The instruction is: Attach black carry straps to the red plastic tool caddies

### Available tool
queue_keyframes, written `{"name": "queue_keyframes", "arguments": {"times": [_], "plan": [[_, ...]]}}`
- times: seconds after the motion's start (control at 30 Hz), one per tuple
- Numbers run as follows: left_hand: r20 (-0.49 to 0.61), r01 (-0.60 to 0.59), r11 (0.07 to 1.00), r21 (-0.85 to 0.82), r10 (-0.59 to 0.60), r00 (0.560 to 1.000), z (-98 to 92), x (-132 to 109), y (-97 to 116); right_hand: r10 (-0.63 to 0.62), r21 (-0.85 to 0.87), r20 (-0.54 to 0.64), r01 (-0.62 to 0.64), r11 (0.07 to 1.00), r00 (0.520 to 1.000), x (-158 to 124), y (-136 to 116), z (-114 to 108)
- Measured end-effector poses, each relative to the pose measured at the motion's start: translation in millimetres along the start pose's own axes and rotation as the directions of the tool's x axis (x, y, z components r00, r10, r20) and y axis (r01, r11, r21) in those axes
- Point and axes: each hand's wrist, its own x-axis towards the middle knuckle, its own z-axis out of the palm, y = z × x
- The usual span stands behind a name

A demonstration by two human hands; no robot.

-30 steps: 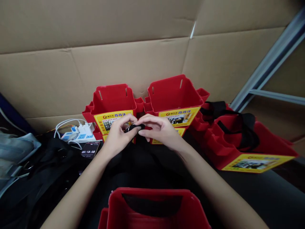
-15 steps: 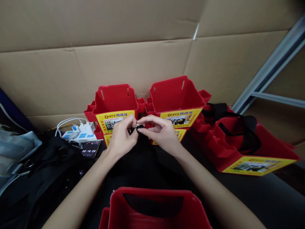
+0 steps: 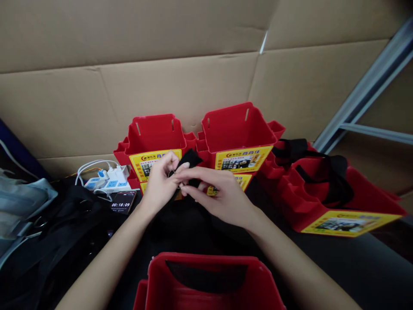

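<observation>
Both my hands meet at the middle of the view, closed around a black webbing strap. My left hand pinches the strap and a thin metal ring or buckle, mostly covered by fingers. From the other side my right hand grips the same strap with thumb and fingertips. The strap's end sticks up above the fingers. Below and nearer to me stands a red plastic tool bucket, with a black band across the inside of its far wall.
Red buckets with yellow labels stand stacked at the back left and back centre. More red buckets with black straps lie right. A power strip, a phone and black straps lie left. Behind is a cardboard wall.
The strap end has turned upward and now shows above my fingers. My left hand has shifted slightly left, and my right hand has moved slightly down, its fingers reaching over the left fingertips.
</observation>
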Motion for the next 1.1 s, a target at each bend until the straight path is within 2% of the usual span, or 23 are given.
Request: {"name": "queue_keyframes", "arguments": {"times": [0.1,0.17,0.2,0.23,0.3,0.37,0.4,0.5,0.53,0.6,0.67,0.73,0.77,0.83,0.93,1.03,1.1], "plan": [[0.053,0.099,0.994,-0.036,-0.097,0.994,0.6,-1,1,0.033,-0.064,-0.167,-0.044,0.997,0.985,3,8,1],[0.079,0.134,0.99,-0.041,-0.131,0.988,0.3,-2,2,0.086,-0.092,-0.301,-0.119,0.989,0.95,6,17,1],[0.092,0.137,0.99,-0.037,-0.134,0.987,-0.3,-2,3,0.136,-0.059,-0.322,-0.163,0.985,0.937,7,22,1],[0.11,0.139,0.99,-0.032,-0.135,0.985,-1.0,-2,3,0.203,0.012,-0.299,-0.21,0.978,0.932,9,26,2],[0.163,0.154,0.988,-0.025,-0.148,0.975,-3.0,-2,4,0.336,0.198,-0.145,-0.306,0.931,0.93,11,31,1],[0.211,0.186,0.982,-0.027,-0.177,0.961,-5.5,0,5,0.402,0.322,-0.05,-0.366,0.873,0.915,12,34,-1],[0.228,0.204,0.978,-0.033,-0.192,0.955,-6.9,0,5,0.419,0.344,-0.071,-0.372,0.862,0.905,13,35,-3],[0.237,0.262,0.963,-0.056,-0.242,0.941,-11.4,2,5,0.437,0.367,-0.242,-0.335,0.868,0.867,14,33,-10],[0.225,0.276,0.959,-0.058,-0.257,0.94,-12.6,3,5,0.434,0.381,-0.252,-0.323,0.866,0.865,14,31,-13],[0.208,0.279,0.959,-0.041,-0.265,0.941,-14.1,2,6,0.396,0.422,-0.151,-0.303,0.854,0.906,12,25,-19],[0.235,0.241,0.971,-0.002,-0.233,0.943,-14.2,1,8,0.284,0.445,0.112,-0.304,0.842,0.952,10,19,-25],[0.301,0.175,0.984,0.033,-0.177,0.937,-13.3,0,10,0.167,0.421,0.358,-0.318,0.85,0.919,8,17,-31],[0.33,0.147,0.988,0.04,-0.152,0.932,-12.7,-1,11,0.143,0.4,0.412,-0.32,0.859,0.9,7,17,-33],[0.373,0.13,0.991,0.041,-0.136,0.918,-11.3,-1,12,0.166,0.343,0.401,-0.315,0.885,0.901,6,21,-37],[0.396,0.158,0.986,0.046,-0.163,0.903,-9.4,-2,12,0.17,0.199,0.301,-0.236,0.951,0.938,7,27,-39],[0.421,0.132,0.99,0.049,-0.14,0.896,-8.7,-2,14,0.004,0.067,0.262,-0.022,0.998,0.965,9,25,-35],[0.43,0.096,0.993,0.061,-0.113,0.896,-9.1,-3,15,-0.113,0.067,0.302,0.097,0.993,0.947,9,22,-32]]}}
